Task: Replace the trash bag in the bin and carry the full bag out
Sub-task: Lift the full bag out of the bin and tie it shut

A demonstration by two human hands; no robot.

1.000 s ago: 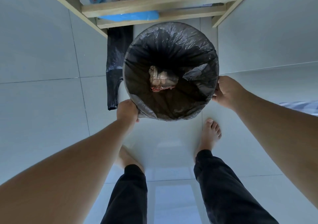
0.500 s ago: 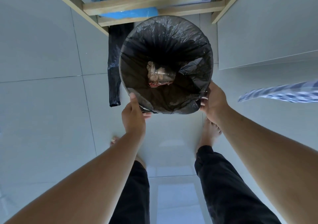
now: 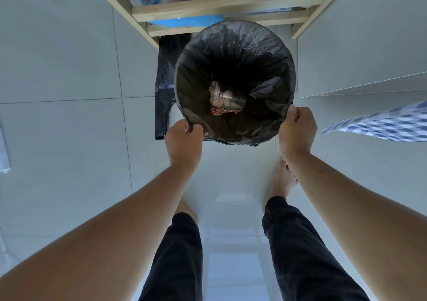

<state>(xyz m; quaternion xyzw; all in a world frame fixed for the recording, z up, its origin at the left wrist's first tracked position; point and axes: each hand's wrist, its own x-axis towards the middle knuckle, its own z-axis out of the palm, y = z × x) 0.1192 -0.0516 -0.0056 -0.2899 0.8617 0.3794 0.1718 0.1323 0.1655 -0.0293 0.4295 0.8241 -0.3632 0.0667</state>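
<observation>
Both hands grip the near edge of the crinkled black plastic trash bag that lines the round bin standing on the pale tiled floor: the left hand is closed around a gathered tab of the film at the near-left rim, and the right hand is fisted on a fold at the near-right rim. At the bottom of the bag lies a little rubbish, a crumpled clear wrapper with a red-printed packet touching its near side. A flat spare black plastic bag lies on the floor just left of the bin, under the near edge of the light wooden shelf.

Judged from here, the main risk is tearing: the film looks thin, and pulling on two small pinches while the far rim remains stretched over the bin could split it or slip it from the fingers. Suction inside could also lift the whole bin off the floor, tipping it against the shelf. A blue checked cloth hanging at the right could snag a rising arm
</observation>
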